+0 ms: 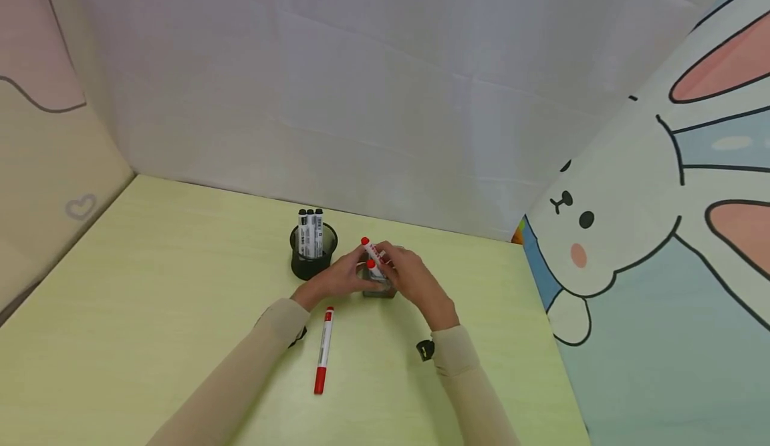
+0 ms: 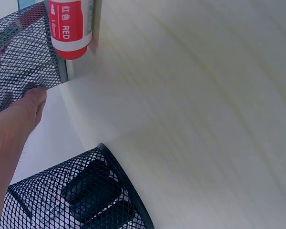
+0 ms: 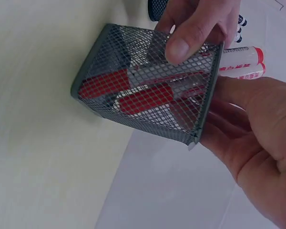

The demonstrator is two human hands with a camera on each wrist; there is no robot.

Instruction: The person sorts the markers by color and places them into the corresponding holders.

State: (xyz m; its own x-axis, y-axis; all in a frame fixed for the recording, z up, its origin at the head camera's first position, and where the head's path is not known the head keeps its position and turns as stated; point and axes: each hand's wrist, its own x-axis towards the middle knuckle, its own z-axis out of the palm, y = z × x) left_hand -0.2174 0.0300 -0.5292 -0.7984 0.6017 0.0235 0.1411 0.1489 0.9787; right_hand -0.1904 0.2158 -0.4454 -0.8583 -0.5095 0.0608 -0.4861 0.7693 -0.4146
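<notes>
A square dark mesh pen holder (image 3: 133, 43) stands between the two hands, holding two red-tipped whiteboard markers. My left hand (image 1: 343, 277) grips its left side, the thumb pressed on the mesh wall in the right wrist view. At the rim, my right hand (image 1: 412, 277) has its fingers bent around the upper end of a red marker (image 1: 373, 252); part of that hold is hidden. Another red marker (image 3: 248, 56) leans beside it inside the holder. On the table nearer the person lies a third red marker (image 1: 323, 349), also seen close up as a labelled marker (image 2: 69, 28).
Left of the hands is a round black mesh cup (image 1: 309, 267) with several black-capped markers (image 1: 311, 232) upright in it. A pale curtain (image 1: 361, 98) hangs behind the light table (image 1: 180, 285). A rabbit-printed cloth (image 1: 637, 245) borders the right side.
</notes>
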